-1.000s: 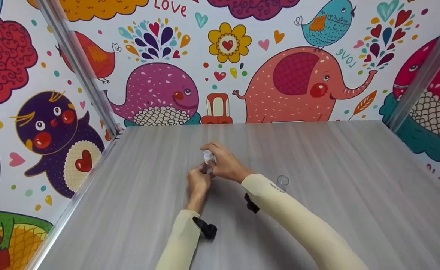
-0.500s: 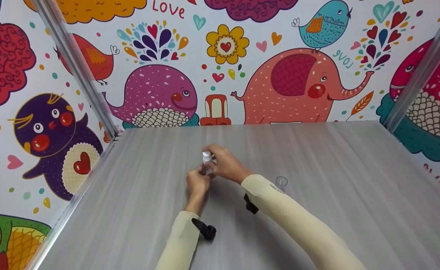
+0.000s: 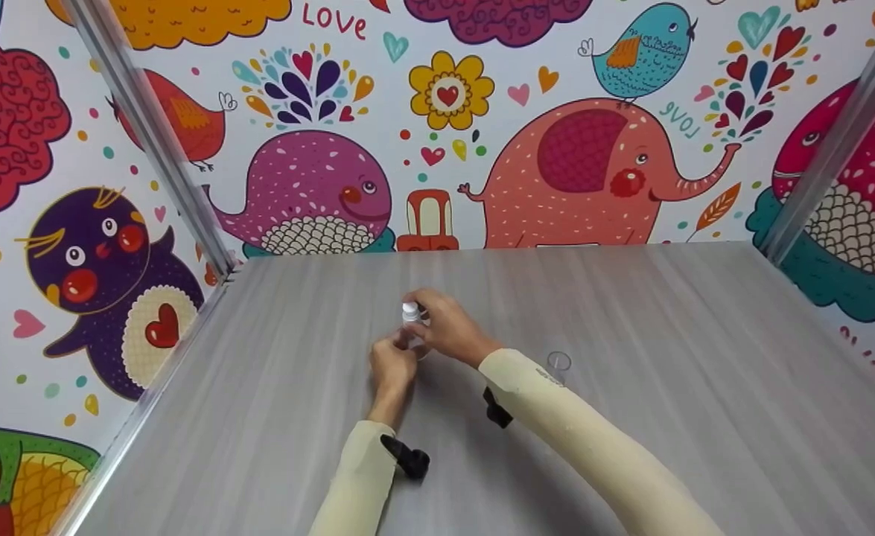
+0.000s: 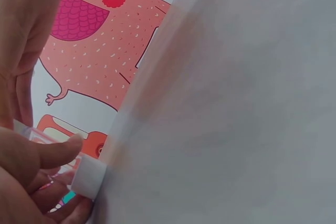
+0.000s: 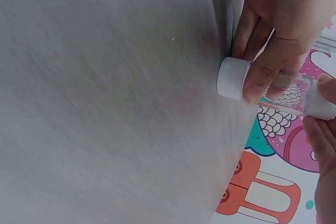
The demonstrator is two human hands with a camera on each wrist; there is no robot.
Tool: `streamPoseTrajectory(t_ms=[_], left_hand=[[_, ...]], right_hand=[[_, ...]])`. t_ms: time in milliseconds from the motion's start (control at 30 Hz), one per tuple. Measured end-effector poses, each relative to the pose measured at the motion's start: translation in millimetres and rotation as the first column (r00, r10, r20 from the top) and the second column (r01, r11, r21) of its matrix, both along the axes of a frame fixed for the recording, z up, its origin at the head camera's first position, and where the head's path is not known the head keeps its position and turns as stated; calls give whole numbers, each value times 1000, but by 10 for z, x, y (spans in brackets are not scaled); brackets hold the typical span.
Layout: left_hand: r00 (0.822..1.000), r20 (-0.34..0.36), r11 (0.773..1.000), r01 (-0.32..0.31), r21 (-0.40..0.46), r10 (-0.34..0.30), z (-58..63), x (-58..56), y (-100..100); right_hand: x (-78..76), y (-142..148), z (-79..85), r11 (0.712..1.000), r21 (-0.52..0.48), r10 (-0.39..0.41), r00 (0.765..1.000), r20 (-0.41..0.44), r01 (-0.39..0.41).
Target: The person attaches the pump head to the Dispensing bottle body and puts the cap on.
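Upright over the table's middle stands a small clear plastic bottle with a white top (image 3: 410, 310). Its white base (image 5: 232, 78) shows in the right wrist view, at or just above the table. My left hand (image 3: 393, 366) grips the clear body low down, thumb and fingers around it just above the base. Around the white collar (image 5: 318, 100), my right hand (image 3: 448, 326) pinches with thumb and fingers. In the left wrist view the white base (image 4: 88, 177) pokes out below the left fingers. The hands hide much of the body.
A clear round piece (image 3: 558, 362), perhaps a cap, stands on the grey wood-grain table (image 3: 631, 313) beside the right sleeve. Printed cartoon walls (image 3: 310, 186) and metal posts (image 3: 165, 149) border the table at the back and sides.
Over the last second the right fingers shift slightly at the bottle's white top, which shows a little more plainly. The head view drifts slightly; both hands stay at the bottle.
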State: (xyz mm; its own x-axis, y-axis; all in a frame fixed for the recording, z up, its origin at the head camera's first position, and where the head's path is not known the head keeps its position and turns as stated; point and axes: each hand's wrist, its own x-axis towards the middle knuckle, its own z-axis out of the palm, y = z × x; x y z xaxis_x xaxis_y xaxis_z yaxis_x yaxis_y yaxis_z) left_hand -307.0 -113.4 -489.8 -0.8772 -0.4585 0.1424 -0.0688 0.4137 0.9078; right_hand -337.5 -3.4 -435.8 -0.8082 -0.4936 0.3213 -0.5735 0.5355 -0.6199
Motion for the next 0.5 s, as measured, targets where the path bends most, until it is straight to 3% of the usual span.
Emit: streamPoseTrajectory(t_ms=[200,500], left_hand=[[1000,28,1000,-7,3,7,-3,-5,0],[1000,2,1000,-23,-18,23,-24,0,-7]], right_hand=[[24,-26,-7,1000,2,-31,999,-34,31],[68,-36,-41,995,-70,-66,998,-12,65]])
